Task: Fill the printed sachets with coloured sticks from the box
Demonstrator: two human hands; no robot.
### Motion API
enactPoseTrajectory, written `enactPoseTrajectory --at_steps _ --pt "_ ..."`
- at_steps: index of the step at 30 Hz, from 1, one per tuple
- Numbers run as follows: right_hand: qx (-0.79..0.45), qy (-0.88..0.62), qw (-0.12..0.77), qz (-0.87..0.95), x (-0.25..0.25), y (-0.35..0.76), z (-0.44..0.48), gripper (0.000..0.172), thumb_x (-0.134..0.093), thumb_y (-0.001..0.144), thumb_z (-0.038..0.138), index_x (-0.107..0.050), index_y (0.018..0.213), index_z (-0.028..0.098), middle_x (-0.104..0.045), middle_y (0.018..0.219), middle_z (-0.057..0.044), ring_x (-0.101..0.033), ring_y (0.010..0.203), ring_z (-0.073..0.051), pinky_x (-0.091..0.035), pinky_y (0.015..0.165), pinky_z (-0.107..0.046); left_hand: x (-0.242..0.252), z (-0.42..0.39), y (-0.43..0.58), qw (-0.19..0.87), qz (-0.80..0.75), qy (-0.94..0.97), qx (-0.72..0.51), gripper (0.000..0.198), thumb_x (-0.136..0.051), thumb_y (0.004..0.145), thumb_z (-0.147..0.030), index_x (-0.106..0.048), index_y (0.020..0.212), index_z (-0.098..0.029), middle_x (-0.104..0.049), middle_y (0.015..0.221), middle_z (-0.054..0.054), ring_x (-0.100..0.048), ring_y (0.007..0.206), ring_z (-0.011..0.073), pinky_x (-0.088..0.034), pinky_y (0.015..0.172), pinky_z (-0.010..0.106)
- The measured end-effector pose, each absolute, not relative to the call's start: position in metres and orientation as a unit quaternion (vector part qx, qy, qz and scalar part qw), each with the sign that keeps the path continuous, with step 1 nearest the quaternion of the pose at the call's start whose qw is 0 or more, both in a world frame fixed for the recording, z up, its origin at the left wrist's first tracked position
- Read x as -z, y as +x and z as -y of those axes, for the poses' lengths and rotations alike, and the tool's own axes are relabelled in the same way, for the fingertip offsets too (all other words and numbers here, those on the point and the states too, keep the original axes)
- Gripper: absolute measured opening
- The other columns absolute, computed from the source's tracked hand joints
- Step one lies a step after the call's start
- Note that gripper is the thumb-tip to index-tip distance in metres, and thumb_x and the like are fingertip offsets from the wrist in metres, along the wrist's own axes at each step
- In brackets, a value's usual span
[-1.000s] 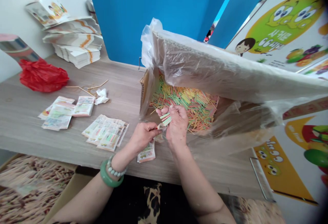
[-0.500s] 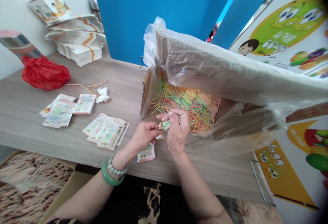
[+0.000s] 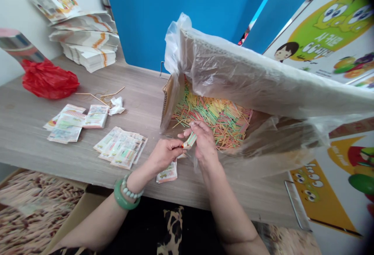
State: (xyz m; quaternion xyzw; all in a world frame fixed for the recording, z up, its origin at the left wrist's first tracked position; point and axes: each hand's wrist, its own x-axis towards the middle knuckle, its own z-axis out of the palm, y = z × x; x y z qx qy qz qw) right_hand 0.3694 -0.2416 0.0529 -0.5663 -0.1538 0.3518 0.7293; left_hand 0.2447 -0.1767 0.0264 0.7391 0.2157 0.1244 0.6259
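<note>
A small printed packet [image 3: 190, 141] with coloured sticks showing in it is held between my two hands, in front of the box. My left hand [image 3: 166, 154] pinches its lower left end between thumb and fingers. Around the packet's other end my right hand [image 3: 205, 140] is closed, its fingers partly hiding it. Below my left fingers another packet [image 3: 167, 172] lies on the table. Just beyond my hands, thin sticks [image 3: 216, 120] in green, yellow, orange and pink lie loose in a cardboard box [image 3: 166, 101] lined with clear plastic.
Fanned printed packets [image 3: 124, 149] lie left of my hands, with more packets [image 3: 66, 126] farther left. A crumpled tissue [image 3: 117, 106], a red plastic bag [image 3: 49, 80] and stacked flat cartons [image 3: 87, 48] stand behind them. The box's plastic liner [image 3: 257, 146] spills over the table [image 3: 233, 192].
My right hand has turned and its fingers have closed more over the packet, which now shows its coloured sticks more plainly. My left hand keeps its pinch in nearly the same place.
</note>
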Motion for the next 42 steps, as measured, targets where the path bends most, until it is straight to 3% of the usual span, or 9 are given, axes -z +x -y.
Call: enactPoseTrajectory --at_steps 5,11,19,29,34,36,38,40,42 --pt "-0.376 -0.568 0.72 0.136 -0.048 0.37 0.24 0.033 -0.073 0.071 0.043 -0.052 0.086 0.022 -0.062 0.051 0.007 -0.067 0.047 -0.018 -0.052 0.046 -0.026 -0.031 0.174 0.243 0.584 -0.185 0.78 -0.127 0.024 -0.056 0.08 -0.025 -0.057 0.057 -0.018 -0.042 0.055 -0.004 -0.039 0.056 0.0102 -0.029 0.054 0.023" --pt "-0.406 -0.56 0.71 0.129 -0.043 0.371 0.238 0.033 -0.073 0.071 0.039 -0.05 0.086 0.022 -0.062 0.052 0.007 -0.063 0.043 -0.015 -0.052 0.045 -0.024 -0.028 0.171 0.242 0.606 -0.158 0.775 -0.083 0.027 -0.061 0.08 -0.031 -0.058 0.058 -0.017 -0.042 0.056 -0.004 -0.038 0.055 0.0096 -0.027 0.051 0.022" --pt "-0.272 -0.588 0.74 0.18 -0.036 0.359 0.243 0.022 -0.06 0.086 0.042 -0.049 0.086 0.023 -0.068 0.061 0.005 -0.066 0.054 -0.015 -0.051 0.054 -0.025 -0.026 0.181 0.249 0.716 -0.257 0.639 -0.116 0.03 -0.066 0.073 -0.044 -0.059 0.064 -0.017 -0.047 0.057 -0.004 -0.043 0.049 0.0096 -0.036 0.044 0.021" --pt "-0.284 -0.648 0.6 0.373 -0.037 0.359 0.26 0.025 -0.05 0.095 0.043 -0.057 0.081 0.023 -0.076 0.1 -0.003 -0.067 0.094 -0.018 -0.048 0.091 -0.036 -0.024 0.184 0.254 0.715 -0.236 0.63 -0.191 0.043 -0.065 0.079 -0.056 -0.063 0.066 -0.015 -0.058 0.067 0.001 -0.054 0.073 0.0167 -0.044 0.066 0.027" --pt "-0.32 -0.611 0.579 0.434 -0.048 0.368 0.277 0.031 -0.053 0.094 0.047 -0.063 0.115 0.028 -0.059 0.139 -0.005 -0.053 0.128 -0.021 -0.039 0.107 -0.041 -0.023 0.177 0.249 0.817 -0.242 0.48 -0.209 0.038 -0.073 0.075 -0.05 -0.072 0.089 -0.015 -0.069 0.08 0.003 -0.059 0.072 0.0154 -0.048 0.07 0.028" --pt "-0.302 -0.619 0.606 0.397 -0.045 0.369 0.279 0.032 -0.058 0.091 0.043 -0.064 0.118 0.028 -0.063 0.13 -0.004 -0.057 0.12 -0.02 -0.043 0.102 -0.038 -0.025 0.174 0.246 0.833 -0.226 0.462 -0.204 0.04 -0.075 0.076 -0.048 -0.073 0.097 -0.015 -0.072 0.089 0.007 -0.063 0.077 0.0171 -0.049 0.073 0.029" --pt "-0.284 -0.644 0.61 0.363 -0.037 0.367 0.278 0.02 -0.067 0.083 0.036 -0.069 0.099 0.025 -0.071 0.102 -0.001 -0.063 0.098 -0.019 -0.047 0.089 -0.032 -0.027 0.172 0.243 0.835 -0.212 0.462 -0.208 0.04 -0.075 0.076 -0.047 -0.073 0.099 -0.015 -0.073 0.094 0.008 -0.065 0.081 0.0186 -0.05 0.075 0.029" --pt "-0.274 -0.663 0.608 0.338 -0.029 0.364 0.276 0.011 -0.069 0.079 0.032 -0.066 0.077 0.022 -0.064 0.075 0.003 -0.058 0.074 -0.016 -0.045 0.073 -0.027 -0.029 0.171 0.24 0.838 -0.213 0.458 -0.208 0.041 -0.074 0.077 -0.048 -0.073 0.101 -0.015 -0.073 0.093 0.008 -0.066 0.081 0.0186 -0.051 0.075 0.029" --pt "-0.258 -0.671 0.612 0.329 -0.024 0.36 0.274 0.017 -0.067 0.079 0.031 -0.06 0.067 0.021 -0.055 0.064 0.005 -0.049 0.063 -0.014 -0.038 0.063 -0.025 -0.03 0.172 0.236 0.839 -0.223 0.454 -0.202 0.043 -0.075 0.076 -0.048 -0.073 0.104 -0.016 -0.074 0.091 0.007 -0.065 0.078 0.0179 -0.051 0.074 0.03"
